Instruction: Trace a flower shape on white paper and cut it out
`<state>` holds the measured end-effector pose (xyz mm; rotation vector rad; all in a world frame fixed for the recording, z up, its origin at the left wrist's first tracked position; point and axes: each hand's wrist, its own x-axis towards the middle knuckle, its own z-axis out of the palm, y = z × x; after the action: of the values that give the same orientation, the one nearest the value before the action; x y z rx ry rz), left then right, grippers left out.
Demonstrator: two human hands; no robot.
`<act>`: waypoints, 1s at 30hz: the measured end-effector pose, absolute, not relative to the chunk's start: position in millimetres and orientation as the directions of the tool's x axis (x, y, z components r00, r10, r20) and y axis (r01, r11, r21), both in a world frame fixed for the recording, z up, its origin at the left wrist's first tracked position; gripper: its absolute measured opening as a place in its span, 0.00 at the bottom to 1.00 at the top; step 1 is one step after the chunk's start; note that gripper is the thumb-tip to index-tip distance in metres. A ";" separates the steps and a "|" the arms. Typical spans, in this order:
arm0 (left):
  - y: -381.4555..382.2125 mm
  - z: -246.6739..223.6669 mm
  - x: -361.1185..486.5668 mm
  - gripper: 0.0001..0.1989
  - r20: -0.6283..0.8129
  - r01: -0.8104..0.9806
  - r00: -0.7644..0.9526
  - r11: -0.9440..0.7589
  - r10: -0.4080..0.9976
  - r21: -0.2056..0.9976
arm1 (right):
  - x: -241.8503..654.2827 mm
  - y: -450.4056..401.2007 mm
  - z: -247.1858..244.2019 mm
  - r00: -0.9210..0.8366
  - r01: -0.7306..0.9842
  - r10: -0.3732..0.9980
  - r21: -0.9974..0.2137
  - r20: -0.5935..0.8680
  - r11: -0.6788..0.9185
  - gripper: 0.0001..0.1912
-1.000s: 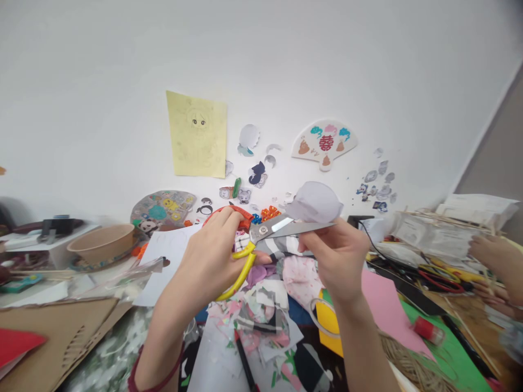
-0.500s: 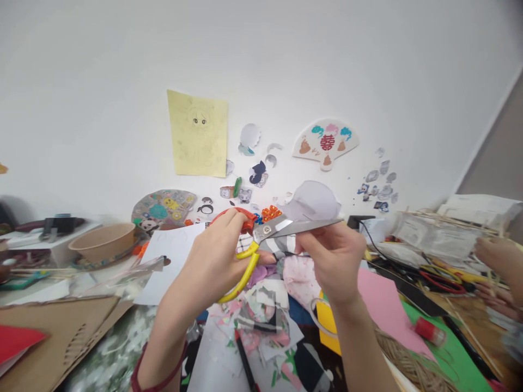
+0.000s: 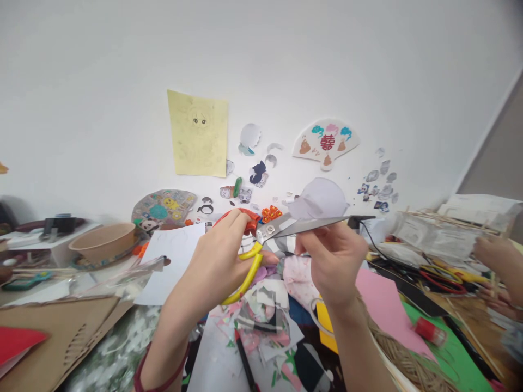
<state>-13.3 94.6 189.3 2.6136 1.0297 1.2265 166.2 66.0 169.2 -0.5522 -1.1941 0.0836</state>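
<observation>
Above the cluttered surface (image 3: 466,313), the left hand (image 3: 214,264) is wrapped firmly around the red-and-yellow handles of a pair of scissors (image 3: 269,231), its fingers curled over the upper loop. The steel blades point right and stand slightly open. The right hand (image 3: 337,264) is raised just beside them, thumb and fingers pressed together in a pinch below the longer blade. A piece of pale lilac paper (image 3: 321,198) rises behind the blades, and the pinch seems to hold its lower edge, though the blade partly hides the contact.

Below the hands lies a heap of paper scraps (image 3: 261,321), with pink card (image 3: 384,307) to the right and a white sheet (image 3: 171,261) to the left. A kraft paper bowl (image 3: 102,244) stands farther left. At the right edge, another person's hand (image 3: 494,256) reaches over stacked papers (image 3: 433,234). Paper cut-outs and a yellow sketch (image 3: 198,133) are fixed to the white wall (image 3: 122,81).
</observation>
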 end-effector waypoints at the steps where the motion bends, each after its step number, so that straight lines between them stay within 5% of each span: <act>1: 94.2 189.5 -13.1 0.12 0.652 0.541 0.456 -0.770 0.606 0.338 | 165.2 66.0 169.0 0.386 0.214 0.343 -0.445 0.856 0.870 0.06; 30: 89.6 188.8 -1.9 0.13 0.681 0.579 0.380 -0.735 0.626 0.352 | 163.5 65.4 173.9 0.470 0.243 0.246 -0.393 0.848 0.887 0.02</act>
<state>-1.9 89.6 188.8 2.5633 1.1197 1.3041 163.5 65.4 173.9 -0.5054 -1.0950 0.0021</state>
